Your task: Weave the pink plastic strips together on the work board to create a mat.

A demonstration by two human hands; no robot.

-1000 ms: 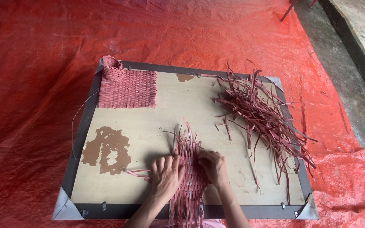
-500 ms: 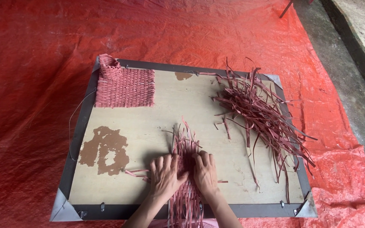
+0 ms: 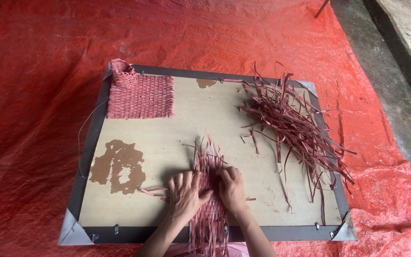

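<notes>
— What is under your hands?

— A half-woven mat of thin red strips (image 3: pixel 209 190), on the board (image 3: pixel 181 123) between my palms. My left hand (image 3: pixel 185 192) and right hand (image 3: pixel 231 188) lie open, pressing it flat.

— How does it handle?

— Light, floppy, probably quick to unravel; I'd hold the woven middle, not the loose ends.

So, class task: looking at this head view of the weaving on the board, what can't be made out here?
- Weave under the left hand and right hand: covered by the palms.
- Near ends of the woven strips: cut off by the bottom edge.
- Lower strips in the loose pile: buried by upper ones.
- Board corner clips: too small.
</notes>
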